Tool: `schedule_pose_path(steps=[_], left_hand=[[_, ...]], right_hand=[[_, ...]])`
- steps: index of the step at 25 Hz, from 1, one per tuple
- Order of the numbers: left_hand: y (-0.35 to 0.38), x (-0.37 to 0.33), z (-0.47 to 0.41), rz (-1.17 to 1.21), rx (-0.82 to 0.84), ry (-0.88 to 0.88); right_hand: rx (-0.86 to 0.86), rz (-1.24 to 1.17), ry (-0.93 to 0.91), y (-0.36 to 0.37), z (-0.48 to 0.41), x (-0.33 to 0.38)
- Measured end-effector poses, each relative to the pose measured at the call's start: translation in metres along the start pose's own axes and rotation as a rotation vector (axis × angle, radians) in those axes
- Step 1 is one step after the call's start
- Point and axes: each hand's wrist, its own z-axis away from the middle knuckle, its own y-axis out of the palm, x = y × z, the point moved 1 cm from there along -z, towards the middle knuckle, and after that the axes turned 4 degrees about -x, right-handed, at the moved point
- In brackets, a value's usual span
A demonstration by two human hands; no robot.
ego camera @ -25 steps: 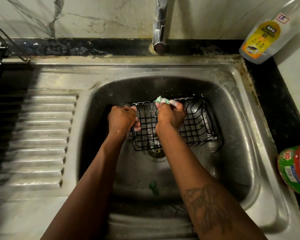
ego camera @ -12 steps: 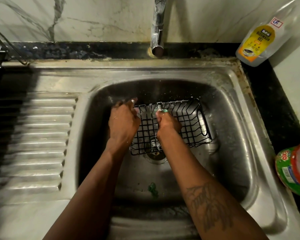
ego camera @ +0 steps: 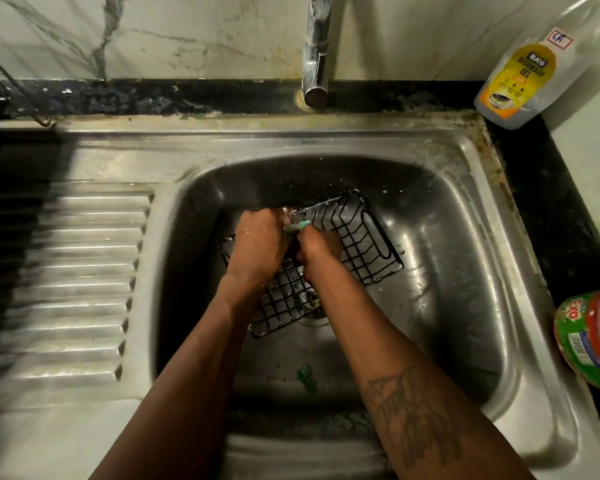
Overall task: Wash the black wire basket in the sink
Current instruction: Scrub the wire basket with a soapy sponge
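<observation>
One black wire basket (ego camera: pixel 362 249) under left hand (ego camera: pixel 257 244), right hand (ego camera: pixel 321 247), scrubber (ego camera: pixel 300 226)

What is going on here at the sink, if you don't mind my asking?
A person is washing a black wire basket in the steel sink. The left hand grips the basket's rim, holding it tilted over the drain, while the right hand holds a green scrubber against the wires. No water shows coming from the tap. A dishwash gel bottle stands at the back right corner.
</observation>
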Motion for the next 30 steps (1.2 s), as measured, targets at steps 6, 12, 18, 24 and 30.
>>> schedule_pose_path(steps=[6,12,18,24,30], left_hand=[[0.004,0.004,0.001,-0.031,-0.013,-0.073],[0.000,0.002,0.002,-0.017,0.018,-0.048],[0.003,0.002,0.002,0.009,0.014,-0.076],[0.002,0.001,0.001,-0.026,0.035,-0.083],[0.008,0.003,0.003,0.044,0.088,-0.134]], right_hand=[[-0.077,-0.140,-0.020,-0.014,-0.003,0.004],[-0.179,-0.367,-0.112,-0.007,0.003,0.009],[-0.270,-0.322,-0.217,-0.008,-0.003,0.006],[-0.278,-0.337,-0.229,-0.026,-0.018,0.008],[-0.352,-0.532,-0.286,-0.024,-0.024,0.033]])
